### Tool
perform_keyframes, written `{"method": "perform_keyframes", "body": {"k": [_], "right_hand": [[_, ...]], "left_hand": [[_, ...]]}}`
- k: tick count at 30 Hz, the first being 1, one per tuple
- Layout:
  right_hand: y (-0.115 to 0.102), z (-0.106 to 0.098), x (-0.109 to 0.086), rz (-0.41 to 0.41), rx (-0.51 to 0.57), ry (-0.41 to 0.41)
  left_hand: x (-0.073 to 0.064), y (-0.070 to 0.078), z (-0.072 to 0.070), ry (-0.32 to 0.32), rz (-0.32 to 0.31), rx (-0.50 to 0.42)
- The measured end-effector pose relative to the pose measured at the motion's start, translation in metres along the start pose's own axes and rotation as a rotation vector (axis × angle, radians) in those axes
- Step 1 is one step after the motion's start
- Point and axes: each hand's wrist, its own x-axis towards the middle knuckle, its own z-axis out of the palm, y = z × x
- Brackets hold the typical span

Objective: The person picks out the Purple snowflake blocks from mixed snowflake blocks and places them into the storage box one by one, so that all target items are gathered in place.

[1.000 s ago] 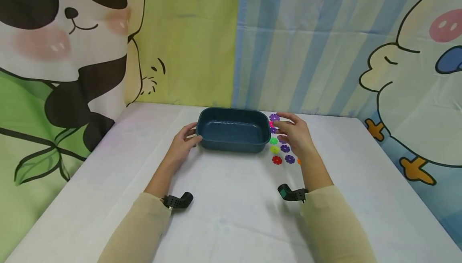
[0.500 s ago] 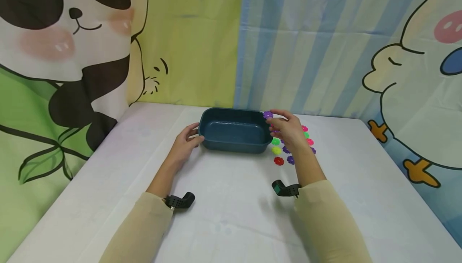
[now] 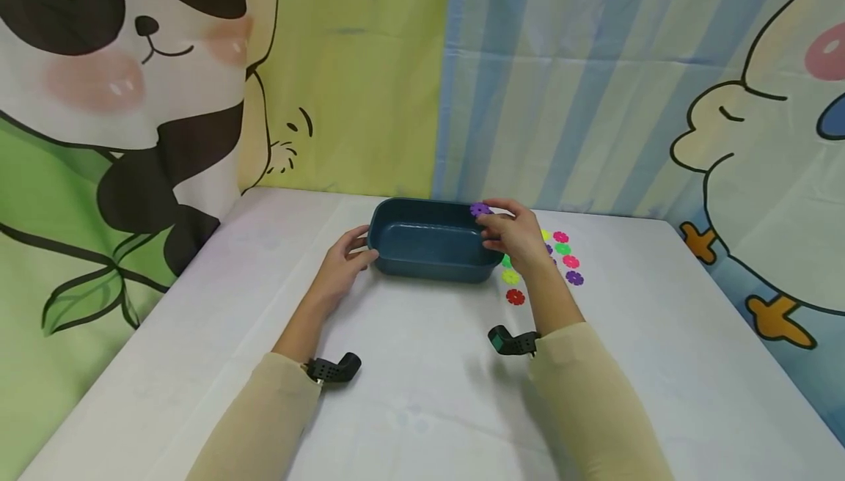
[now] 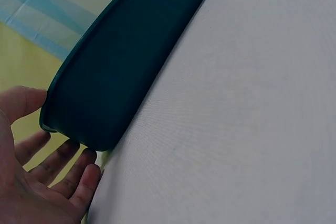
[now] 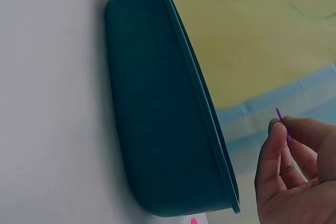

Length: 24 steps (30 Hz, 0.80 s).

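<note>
A dark teal rectangular basin (image 3: 432, 268) stands near the back of the white table. At its left end my left hand (image 3: 337, 265) holds it, the thumb at the rim and the fingers spread below against the end wall (image 4: 68, 139). Over the basin's right end is my right hand (image 3: 518, 239), pinching a purple flower-shaped disc (image 3: 480, 210) between thumb and forefinger. In the right wrist view that disc (image 5: 279, 113) appears edge-on, above rim height. No disc shows in the visible part of the basin's inside.
Flower-shaped discs lie right of the basin: a red disc (image 3: 515, 297), a yellow disc (image 3: 510, 276), a purple disc (image 3: 574, 278), a pink disc (image 3: 571, 262) and several more, partly hidden by the right forearm. Printed curtains (image 3: 370, 85) hang behind the table (image 3: 409, 364).
My right hand has moved left from the discs to above the basin's right end, bringing the purple disc along. My left hand stays at the basin. The view has shifted slightly.
</note>
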Motion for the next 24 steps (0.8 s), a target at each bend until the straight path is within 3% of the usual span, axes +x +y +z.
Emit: {"method": "perform_keyframes", "body": {"k": [24], "right_hand": [[0.0,0.038,0.024,-0.087,-0.058,-0.091]], "left_hand": [[0.0,0.002,0.001,-0.008,-0.027,-0.005]]}}
